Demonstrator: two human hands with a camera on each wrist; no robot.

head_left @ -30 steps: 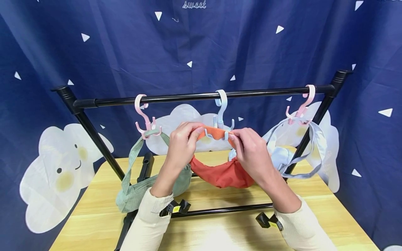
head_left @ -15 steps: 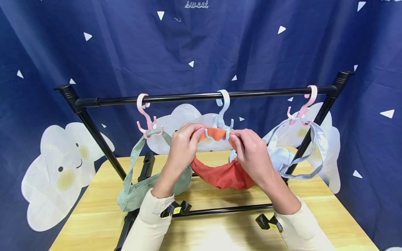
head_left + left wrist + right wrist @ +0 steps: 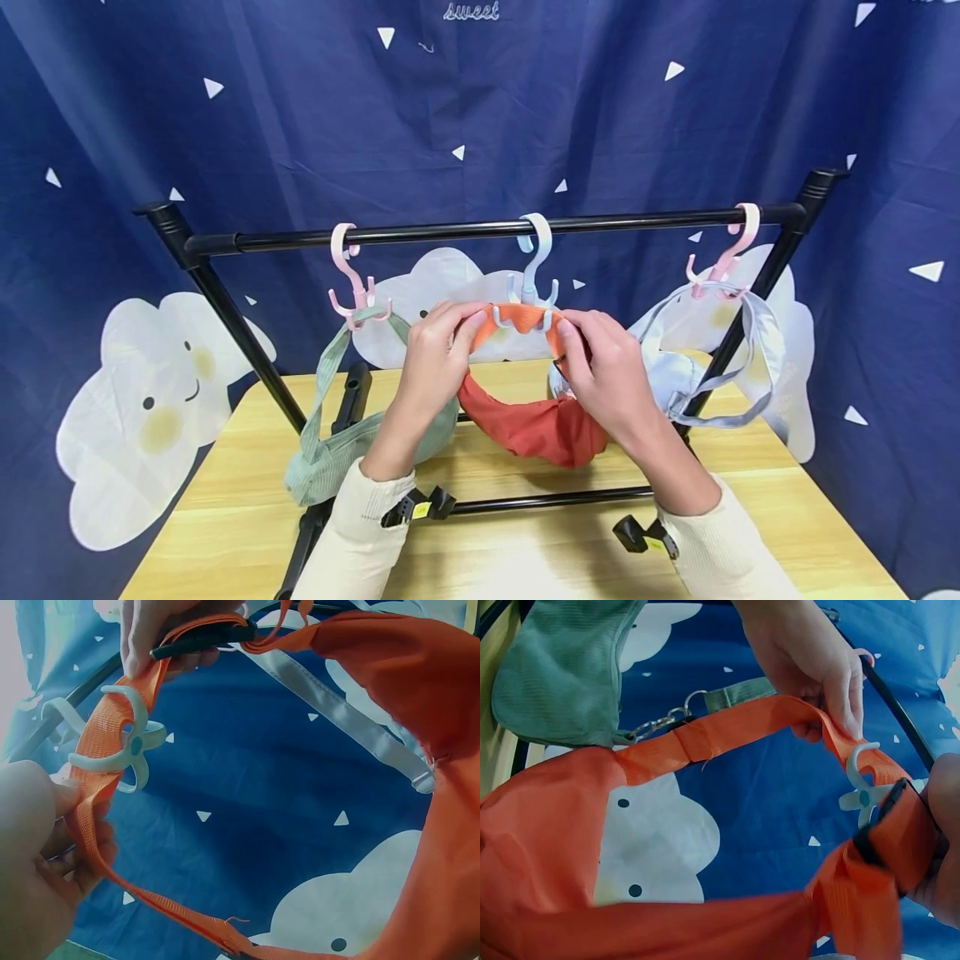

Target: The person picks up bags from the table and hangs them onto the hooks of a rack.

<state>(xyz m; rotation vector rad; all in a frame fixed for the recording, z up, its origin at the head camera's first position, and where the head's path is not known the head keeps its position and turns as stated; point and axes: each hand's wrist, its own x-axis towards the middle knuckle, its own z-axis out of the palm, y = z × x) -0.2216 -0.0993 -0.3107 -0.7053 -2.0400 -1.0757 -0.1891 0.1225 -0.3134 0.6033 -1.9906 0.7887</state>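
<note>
A red-orange bag [image 3: 536,429] hangs below both hands in the head view. Its orange strap [image 3: 521,315] lies across the front prongs of a light blue hook [image 3: 537,258]. My left hand [image 3: 437,354] pinches the strap just left of the prongs, thumb on the near side. On the other side, my right hand [image 3: 611,367] grips the strap close to a black buckle [image 3: 202,639], seen in the left wrist view. From the right wrist view, the strap passes between the prongs of the hook [image 3: 864,796].
A black rack bar [image 3: 442,233] carries the hooks. Left, a green corduroy bag [image 3: 330,462] hangs from a pink hook [image 3: 352,279]. Right, a pale blue bag [image 3: 671,379] hangs from another pink hook [image 3: 726,258]. A wooden table [image 3: 225,500] lies beneath.
The right end of the red-orange bag has dropped slightly, and a dark buckle edge now shows beside the right hand. Both hands stay on the strap, a touch lower.
</note>
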